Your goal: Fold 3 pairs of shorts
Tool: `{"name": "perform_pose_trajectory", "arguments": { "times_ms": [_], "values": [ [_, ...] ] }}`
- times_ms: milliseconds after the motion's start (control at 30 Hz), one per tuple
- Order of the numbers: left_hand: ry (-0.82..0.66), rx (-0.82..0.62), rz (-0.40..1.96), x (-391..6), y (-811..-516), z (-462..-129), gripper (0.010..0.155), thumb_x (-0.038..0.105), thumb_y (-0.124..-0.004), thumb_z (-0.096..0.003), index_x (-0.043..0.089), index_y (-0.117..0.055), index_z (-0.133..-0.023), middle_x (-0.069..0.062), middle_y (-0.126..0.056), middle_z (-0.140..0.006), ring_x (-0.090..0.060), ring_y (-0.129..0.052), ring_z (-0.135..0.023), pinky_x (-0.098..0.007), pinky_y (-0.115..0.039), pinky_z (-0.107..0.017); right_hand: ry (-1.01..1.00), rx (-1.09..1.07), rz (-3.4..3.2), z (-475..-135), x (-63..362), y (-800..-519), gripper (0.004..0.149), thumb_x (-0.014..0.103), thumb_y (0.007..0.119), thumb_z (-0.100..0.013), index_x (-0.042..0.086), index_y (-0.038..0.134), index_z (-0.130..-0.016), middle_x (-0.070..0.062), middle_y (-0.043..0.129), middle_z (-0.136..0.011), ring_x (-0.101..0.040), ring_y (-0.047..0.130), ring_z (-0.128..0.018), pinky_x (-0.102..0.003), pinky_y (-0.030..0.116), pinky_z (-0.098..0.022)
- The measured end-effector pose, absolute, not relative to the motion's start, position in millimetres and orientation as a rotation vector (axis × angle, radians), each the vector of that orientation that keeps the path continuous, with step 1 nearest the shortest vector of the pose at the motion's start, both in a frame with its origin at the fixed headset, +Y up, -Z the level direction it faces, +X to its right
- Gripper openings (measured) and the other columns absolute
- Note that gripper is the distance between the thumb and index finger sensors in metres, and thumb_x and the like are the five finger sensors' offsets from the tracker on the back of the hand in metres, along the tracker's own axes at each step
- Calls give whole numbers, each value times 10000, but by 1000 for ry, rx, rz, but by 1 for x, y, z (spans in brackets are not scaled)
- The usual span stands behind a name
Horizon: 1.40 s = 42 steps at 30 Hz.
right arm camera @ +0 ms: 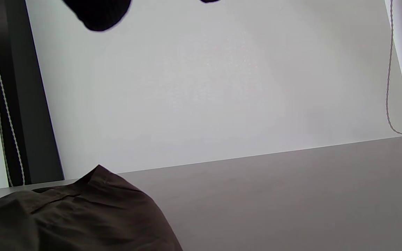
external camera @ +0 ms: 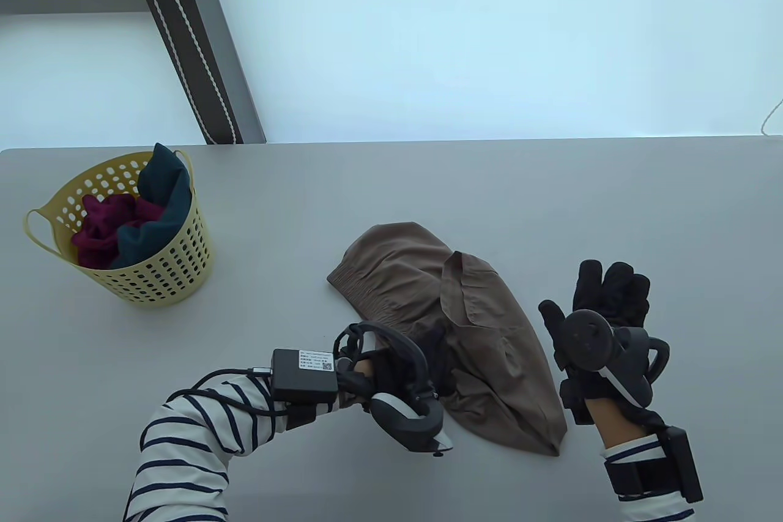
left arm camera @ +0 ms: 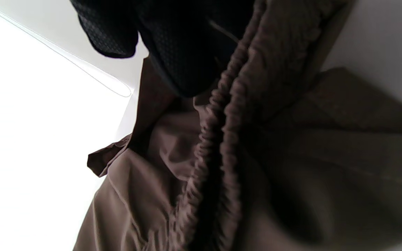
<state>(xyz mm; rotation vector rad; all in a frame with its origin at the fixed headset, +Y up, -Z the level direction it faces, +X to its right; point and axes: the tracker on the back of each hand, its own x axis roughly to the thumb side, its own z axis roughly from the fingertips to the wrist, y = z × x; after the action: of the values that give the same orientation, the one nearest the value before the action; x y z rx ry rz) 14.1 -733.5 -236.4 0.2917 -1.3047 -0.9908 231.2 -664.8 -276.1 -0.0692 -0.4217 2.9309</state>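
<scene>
Early in the job, I judge: brown shorts [external camera: 465, 338] lie rumpled, unfolded, mid-bench, the left hand [external camera: 397, 369] grasping their waistband edge, the right hand [external camera: 602, 308] released beside them, and two more garments wait in the yellow basket [external camera: 165, 265] far left.

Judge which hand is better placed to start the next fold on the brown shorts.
Left, probably. The left hand is already on the brown shorts at the elastic waistband, its fingers against the fabric. The right hand hovers open beside the shorts, touching nothing.
</scene>
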Motion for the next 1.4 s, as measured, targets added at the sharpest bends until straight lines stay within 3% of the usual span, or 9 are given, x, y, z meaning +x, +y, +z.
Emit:
{"name": "perform_pose_trajectory", "arguments": {
  "times_ms": [100, 233, 433, 600, 800, 1000, 1100, 1233, 1400],
  "values": [
    [-1142, 45, -639, 37, -695, -259, 446, 514, -520, -472, 326, -661, -851, 205, -948, -515, -1, -1061, -491, -395, -888, -598, -423, -85, 2904, -276, 236, -662, 813, 520, 532, -519, 2, 210, -1055, -430, 163, -983, -676, 226, -838, -703, 349, -565],
    [-852, -173, -134, 42, -631, -319, 468, 456, -588, -507, 207, -665, -896, 168, -981, -475, -29, -1077, -369, -380, -914, -526, -456, -124, 2838, -273, 247, -652, 805, 519, 533, -520, 2, 227, -1057, -430, 178, -984, -676, 238, -839, -702, 357, -565],
    [-448, -168, 530, -9, -555, -393, 568, 393, -600, -553, 140, -472, -1045, 153, -1016, -495, -37, -1111, -379, -359, -924, -517, -529, -196, 2763, -267, 267, -641, 800, 519, 532, -524, 0, 238, -1058, -430, 193, -985, -676, 253, -840, -700, 368, -564],
    [-133, -155, 936, -84, -555, -418, 589, 364, -559, -582, 44, -415, -1056, 115, -1017, -637, -46, -1131, -468, -356, -910, -546, -517, -204, 2761, -268, 269, -643, 803, 518, 533, -524, -4, 239, -1058, -433, 195, -984, -679, 256, -837, -700, 371, -563],
    [5, -217, 820, -148, -604, -402, 581, 335, -534, -589, -16, -433, -1041, 69, -1013, -719, -24, -1129, -503, -347, -908, -554, -475, -189, 2782, -271, 265, -649, 804, 517, 535, -523, -7, 240, -1057, -434, 199, -984, -679, 260, -837, -701, 373, -562],
    [83, -426, 670, -207, -676, -349, 594, 327, -526, -587, -56, -430, -1030, 51, -1002, -757, -32, -1127, -537, -362, -902, -561, -421, -183, 2809, -274, 261, -657, 805, 511, 541, -523, -16, 243, -1054, -438, 206, -980, -683, 263, -832, -703, 375, -558],
    [108, -581, 645, -235, -703, -316, 649, 320, -526, -584, -106, -342, -1038, -68, -946, -857, -128, -1101, -636, -441, -862, -591, -380, -175, 2830, -276, 258, -662, 806, 508, 546, -523, -21, 245, -1052, -441, 210, -979, -686, 266, -828, -704, 376, -555],
    [108, -584, 624, -264, -703, -285, 726, 320, -545, -577, -170, -260, -1031, -224, -850, -942, -248, -1048, -729, -530, -806, -618, -311, -155, 2844, -278, 252, -668, 811, 501, 555, -523, -34, 246, -1048, -451, 215, -971, -694, 269, -818, -708, 378, -545],
    [27, -340, 467, -290, -660, -269, 699, 282, -622, -554, -114, -324, -1047, -271, -814, -967, -293, -1034, -751, -560, -785, -625, -206, -12, 2864, -282, 222, -678, 850, 532, 572, -515, -43, 247, -1050, -457, 221, -973, -699, 301, -825, -709, 402, -549]
  ]
}}
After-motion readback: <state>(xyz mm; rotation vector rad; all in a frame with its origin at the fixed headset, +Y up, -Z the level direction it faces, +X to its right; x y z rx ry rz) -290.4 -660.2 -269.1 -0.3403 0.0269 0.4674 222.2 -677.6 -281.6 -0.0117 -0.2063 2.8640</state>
